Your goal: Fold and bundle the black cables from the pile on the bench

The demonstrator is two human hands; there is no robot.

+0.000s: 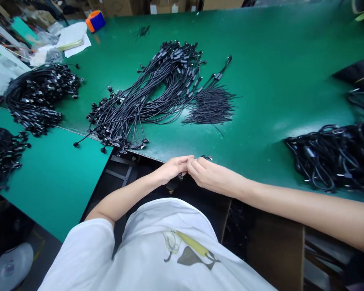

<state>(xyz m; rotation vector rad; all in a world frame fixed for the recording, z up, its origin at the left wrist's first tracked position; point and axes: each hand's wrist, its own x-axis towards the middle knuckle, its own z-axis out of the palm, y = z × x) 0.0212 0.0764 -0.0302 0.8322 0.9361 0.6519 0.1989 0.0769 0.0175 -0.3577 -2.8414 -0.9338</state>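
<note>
Just past the table's front edge, my left hand (173,169) and my right hand (209,174) meet with fingertips pressed together. Both are closed on a short black cable (180,176), which my fingers mostly cover. One dark plug end pokes out below my left fingers; black and metal connector tips (206,157) show above my right hand. Beyond my hands a large bundle of black cables (145,97) lies bent on the table. At its right is a pile of thin black ties or wire pieces (210,105).
The green table (269,81) spreads out ahead. More cable bundles lie at the left (42,97) and coiled cables (333,157) at the right. An orange and blue tape roll (95,21) and papers (73,39) sit at the back left. Cartons (121,7) stand behind.
</note>
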